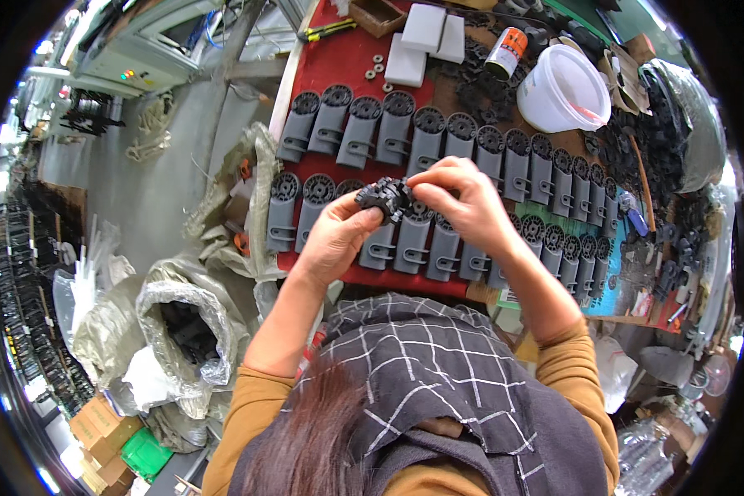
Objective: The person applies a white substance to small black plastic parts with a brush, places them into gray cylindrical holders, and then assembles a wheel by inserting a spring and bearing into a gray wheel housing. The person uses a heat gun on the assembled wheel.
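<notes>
My left hand [332, 238] is closed around a small black plastic part [383, 200] with a toothed, uneven outline, held up over the table. At its right edge, the fingertips of my right hand [469, 205] are pinched together. Whatever lies between those fingertips is too small to make out. Beneath and around both hands stand two rows of grey plastic housings, such as one [395, 124] in the far row and another [282, 217] at the near row's left end. Each has a round, dark, perforated end and a clip-like loop. My hands hide several in the middle.
On the red table top [326, 62] lie white boxes [422, 30], metal rings [378, 68] and a yellow-black cutter [328, 31]. A white bucket [546, 95] and an orange-white can [506, 54] stand far right, near heaped black parts. An opened sack [153, 302] sits at left.
</notes>
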`<action>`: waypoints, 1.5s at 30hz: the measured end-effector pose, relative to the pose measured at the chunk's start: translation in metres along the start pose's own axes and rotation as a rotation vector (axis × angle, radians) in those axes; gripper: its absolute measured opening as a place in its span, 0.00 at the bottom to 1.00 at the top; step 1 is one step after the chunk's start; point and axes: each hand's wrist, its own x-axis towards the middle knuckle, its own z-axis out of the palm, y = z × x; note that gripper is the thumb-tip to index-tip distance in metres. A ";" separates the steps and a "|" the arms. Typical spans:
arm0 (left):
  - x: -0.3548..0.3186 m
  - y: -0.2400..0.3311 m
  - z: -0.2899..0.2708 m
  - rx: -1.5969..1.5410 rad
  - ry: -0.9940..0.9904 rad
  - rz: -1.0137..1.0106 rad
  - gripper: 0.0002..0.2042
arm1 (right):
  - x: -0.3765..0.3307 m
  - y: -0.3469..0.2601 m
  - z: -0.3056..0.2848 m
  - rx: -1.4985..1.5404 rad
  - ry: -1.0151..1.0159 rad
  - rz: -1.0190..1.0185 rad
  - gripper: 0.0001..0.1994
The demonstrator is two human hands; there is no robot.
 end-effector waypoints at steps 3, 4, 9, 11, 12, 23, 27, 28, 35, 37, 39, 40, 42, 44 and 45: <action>-0.026 0.021 -0.036 0.016 0.035 -0.014 0.15 | 0.012 -0.023 0.049 0.102 -0.035 0.132 0.09; -0.034 0.025 -0.046 -0.023 0.036 0.004 0.15 | 0.015 -0.029 0.063 0.074 -0.042 0.155 0.10; -0.066 0.040 -0.098 -0.123 0.112 0.021 0.15 | 0.026 -0.028 0.118 0.433 -0.047 0.433 0.10; -0.078 0.042 -0.122 -0.160 0.174 0.078 0.16 | 0.037 -0.011 0.143 0.353 -0.002 0.393 0.09; -0.084 0.042 -0.134 -0.166 0.242 0.071 0.16 | 0.048 0.002 0.158 0.100 -0.005 0.335 0.09; -0.138 0.016 -0.192 -0.358 0.446 0.191 0.12 | 0.113 0.047 0.290 -0.448 0.043 0.530 0.12; -0.140 0.024 -0.200 -0.356 0.444 0.197 0.12 | 0.102 0.042 0.283 -0.731 0.045 0.190 0.13; -0.139 0.025 -0.201 -0.349 0.445 0.202 0.12 | 0.102 0.041 0.283 -0.749 0.061 0.154 0.13; -0.131 0.031 -0.206 -0.356 0.398 0.212 0.12 | 0.112 0.035 0.284 -0.825 -0.021 -0.025 0.15; -0.128 0.032 -0.208 -0.363 0.379 0.230 0.11 | 0.113 0.036 0.285 -0.917 -0.056 -0.074 0.14; -0.125 0.034 -0.209 -0.367 0.357 0.260 0.10 | 0.114 0.037 0.285 -0.968 -0.088 -0.101 0.13; -0.123 0.035 -0.209 -0.369 0.363 0.256 0.10 | 0.114 0.038 0.285 -0.973 -0.100 -0.105 0.13; -0.119 0.038 -0.208 -0.363 0.371 0.251 0.10 | 0.116 0.038 0.284 -0.969 -0.128 -0.093 0.12; -0.114 0.041 -0.206 -0.344 0.388 0.232 0.10 | 0.115 0.033 0.281 -0.933 -0.108 -0.085 0.13; -0.112 0.043 -0.205 -0.328 0.391 0.224 0.11 | 0.114 0.029 0.278 -0.915 -0.122 -0.051 0.13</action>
